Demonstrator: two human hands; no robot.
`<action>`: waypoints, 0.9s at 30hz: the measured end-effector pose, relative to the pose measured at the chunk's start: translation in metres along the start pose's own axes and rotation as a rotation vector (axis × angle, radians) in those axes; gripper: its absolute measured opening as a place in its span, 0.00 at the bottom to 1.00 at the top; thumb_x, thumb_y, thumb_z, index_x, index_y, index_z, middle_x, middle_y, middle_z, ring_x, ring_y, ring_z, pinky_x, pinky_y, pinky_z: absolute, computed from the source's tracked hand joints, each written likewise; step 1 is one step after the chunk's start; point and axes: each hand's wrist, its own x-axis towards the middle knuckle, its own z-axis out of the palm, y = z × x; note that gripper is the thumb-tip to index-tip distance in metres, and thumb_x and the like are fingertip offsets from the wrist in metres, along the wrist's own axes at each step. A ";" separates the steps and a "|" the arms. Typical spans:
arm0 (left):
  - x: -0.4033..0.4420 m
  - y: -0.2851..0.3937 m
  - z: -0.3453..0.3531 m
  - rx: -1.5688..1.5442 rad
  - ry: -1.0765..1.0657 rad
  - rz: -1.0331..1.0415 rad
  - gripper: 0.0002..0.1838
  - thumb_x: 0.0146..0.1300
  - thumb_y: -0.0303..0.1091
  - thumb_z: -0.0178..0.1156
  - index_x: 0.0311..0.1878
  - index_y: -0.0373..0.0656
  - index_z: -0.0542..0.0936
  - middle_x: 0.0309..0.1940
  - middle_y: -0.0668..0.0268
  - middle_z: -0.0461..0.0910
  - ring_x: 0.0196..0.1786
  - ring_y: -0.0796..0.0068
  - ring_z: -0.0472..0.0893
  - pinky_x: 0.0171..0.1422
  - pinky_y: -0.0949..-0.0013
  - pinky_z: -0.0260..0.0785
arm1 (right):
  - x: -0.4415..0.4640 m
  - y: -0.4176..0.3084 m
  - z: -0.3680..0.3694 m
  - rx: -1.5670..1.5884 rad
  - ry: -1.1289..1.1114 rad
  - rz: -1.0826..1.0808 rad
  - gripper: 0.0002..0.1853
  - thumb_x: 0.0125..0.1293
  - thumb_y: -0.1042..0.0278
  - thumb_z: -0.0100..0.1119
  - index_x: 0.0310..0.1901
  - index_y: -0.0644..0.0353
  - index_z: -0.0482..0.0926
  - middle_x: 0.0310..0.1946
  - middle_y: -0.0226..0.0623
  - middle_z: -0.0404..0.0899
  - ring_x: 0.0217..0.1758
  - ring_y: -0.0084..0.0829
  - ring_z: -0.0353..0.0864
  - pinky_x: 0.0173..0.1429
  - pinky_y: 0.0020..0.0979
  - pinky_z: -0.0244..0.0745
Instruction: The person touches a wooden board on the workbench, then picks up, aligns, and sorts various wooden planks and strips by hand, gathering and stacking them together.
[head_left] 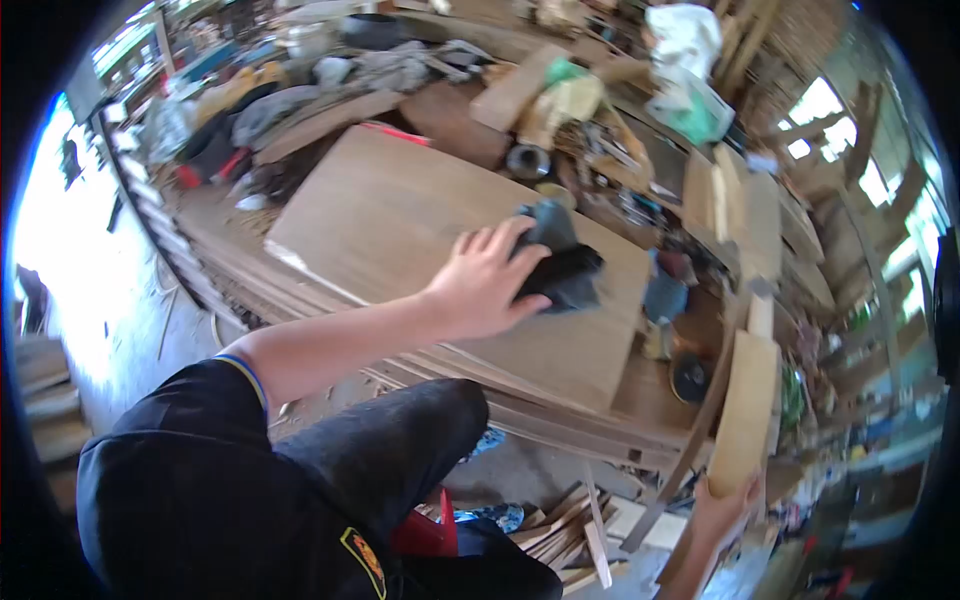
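My left hand (490, 278) reaches over a brown wooden panel (400, 210), its fingers spread and thumb stretched out. Beside its fingertips lies a crumpled dark sheet (565, 265), black and blue-grey; whether it is cloth or sandpaper I cannot tell. The fingertips overlap its near edge in view, without closing round it. At the lower right, my right hand (727, 508) grips the lower end of a long pale wooden board (745, 410). That board stands tilted beside the bench, with its far part narrowing upward.
Rags, offcuts and plastic bags (690, 70) crowd the back of the bench. A metal tube (528, 160) lies behind the panel. A round dark disc (690, 377) sits at the right. Scrap wood strips (565, 535) cover the floor near my legs.
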 end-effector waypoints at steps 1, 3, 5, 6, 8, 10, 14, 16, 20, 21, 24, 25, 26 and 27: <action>-0.003 0.001 -0.007 -0.004 -0.033 -0.040 0.35 0.64 0.55 0.66 0.69 0.47 0.71 0.72 0.50 0.61 0.69 0.41 0.69 0.70 0.39 0.63 | -0.001 0.013 0.005 -0.024 0.054 -0.050 0.53 0.50 0.60 0.78 0.77 0.62 0.61 0.71 0.60 0.64 0.71 0.56 0.68 0.74 0.48 0.66; -0.015 -0.006 -0.011 0.008 0.012 0.003 0.42 0.63 0.60 0.65 0.74 0.47 0.67 0.75 0.47 0.57 0.72 0.40 0.66 0.72 0.38 0.60 | -0.011 0.024 0.007 0.047 0.134 -0.131 0.50 0.51 0.64 0.77 0.75 0.63 0.63 0.69 0.58 0.67 0.68 0.54 0.71 0.72 0.47 0.69; -0.029 -0.018 -0.012 0.060 0.031 0.023 0.44 0.63 0.63 0.63 0.75 0.47 0.65 0.77 0.47 0.55 0.74 0.42 0.63 0.74 0.36 0.57 | -0.026 -0.010 -0.037 0.281 0.096 -0.129 0.47 0.51 0.61 0.80 0.72 0.66 0.68 0.64 0.56 0.72 0.67 0.53 0.73 0.70 0.47 0.69; -0.036 -0.022 -0.018 0.085 0.034 0.022 0.42 0.64 0.63 0.62 0.74 0.46 0.66 0.76 0.47 0.56 0.75 0.43 0.62 0.74 0.36 0.56 | -0.040 -0.038 -0.065 0.421 0.032 -0.094 0.47 0.51 0.57 0.82 0.71 0.65 0.70 0.60 0.54 0.74 0.68 0.52 0.72 0.70 0.47 0.69; -0.053 -0.030 -0.034 0.111 0.046 0.000 0.41 0.65 0.62 0.62 0.74 0.46 0.67 0.76 0.47 0.57 0.75 0.44 0.62 0.75 0.37 0.56 | -0.061 -0.026 -0.072 0.582 -0.311 0.249 0.37 0.63 0.57 0.74 0.69 0.67 0.72 0.61 0.53 0.76 0.69 0.46 0.72 0.69 0.42 0.72; -0.073 -0.035 -0.056 -0.042 0.057 0.073 0.38 0.67 0.58 0.61 0.72 0.42 0.68 0.71 0.47 0.64 0.73 0.45 0.65 0.74 0.42 0.61 | -0.104 -0.029 -0.081 0.676 -0.302 0.071 0.28 0.75 0.58 0.61 0.69 0.66 0.73 0.59 0.50 0.78 0.63 0.39 0.76 0.64 0.36 0.75; -0.143 -0.008 -0.092 -0.795 -0.323 0.161 0.38 0.73 0.58 0.57 0.69 0.31 0.68 0.63 0.43 0.72 0.63 0.45 0.77 0.71 0.54 0.68 | -0.181 -0.083 -0.057 1.196 -0.481 0.238 0.28 0.78 0.64 0.55 0.74 0.64 0.65 0.64 0.41 0.75 0.59 0.27 0.75 0.63 0.29 0.71; -0.171 0.004 -0.098 -1.067 -0.478 0.086 0.40 0.74 0.60 0.54 0.71 0.32 0.64 0.64 0.43 0.72 0.64 0.47 0.77 0.71 0.54 0.68 | -0.195 -0.177 -0.104 1.130 -0.625 0.212 0.41 0.68 0.62 0.68 0.79 0.57 0.58 0.69 0.39 0.70 0.66 0.33 0.72 0.70 0.38 0.69; -0.189 0.008 -0.112 -1.563 -0.490 -0.233 0.39 0.77 0.60 0.50 0.74 0.33 0.61 0.63 0.48 0.76 0.66 0.63 0.75 0.70 0.60 0.68 | -0.224 -0.281 -0.110 1.085 -0.486 -0.267 0.51 0.57 0.68 0.76 0.79 0.62 0.56 0.69 0.48 0.66 0.64 0.42 0.74 0.67 0.39 0.73; -0.190 0.003 -0.114 -1.560 -0.385 -0.254 0.37 0.78 0.57 0.51 0.73 0.33 0.63 0.62 0.50 0.77 0.65 0.66 0.75 0.69 0.62 0.68 | -0.228 -0.298 -0.110 1.190 -0.542 -0.322 0.56 0.55 0.56 0.80 0.79 0.63 0.55 0.70 0.55 0.63 0.72 0.49 0.67 0.69 0.45 0.70; -0.195 -0.024 -0.136 -1.254 -0.191 -0.605 0.22 0.80 0.47 0.53 0.60 0.35 0.72 0.49 0.59 0.82 0.53 0.72 0.80 0.58 0.66 0.74 | -0.242 -0.333 -0.125 1.144 -0.556 -0.460 0.54 0.60 0.65 0.77 0.81 0.62 0.50 0.69 0.51 0.66 0.66 0.42 0.74 0.68 0.37 0.73; -0.196 -0.037 -0.135 -1.237 -0.225 -0.696 0.21 0.80 0.47 0.53 0.57 0.36 0.73 0.46 0.61 0.82 0.50 0.74 0.80 0.54 0.68 0.74 | -0.250 -0.337 -0.126 1.297 -0.698 -0.372 0.52 0.62 0.67 0.75 0.81 0.62 0.49 0.66 0.51 0.69 0.64 0.40 0.76 0.66 0.35 0.74; -0.196 -0.052 -0.134 -1.217 -0.272 -0.782 0.20 0.80 0.47 0.53 0.55 0.36 0.73 0.44 0.63 0.83 0.46 0.76 0.80 0.50 0.69 0.75 | -0.255 -0.338 -0.126 1.450 -0.833 -0.265 0.51 0.65 0.68 0.73 0.81 0.61 0.47 0.64 0.50 0.73 0.63 0.38 0.78 0.64 0.33 0.75; -0.196 -0.062 -0.131 -1.306 -0.176 -0.792 0.19 0.79 0.47 0.54 0.53 0.36 0.74 0.41 0.66 0.82 0.43 0.78 0.79 0.46 0.70 0.74 | -0.258 -0.335 -0.124 1.446 -0.810 -0.231 0.51 0.65 0.68 0.73 0.81 0.61 0.47 0.64 0.50 0.73 0.63 0.38 0.78 0.64 0.33 0.75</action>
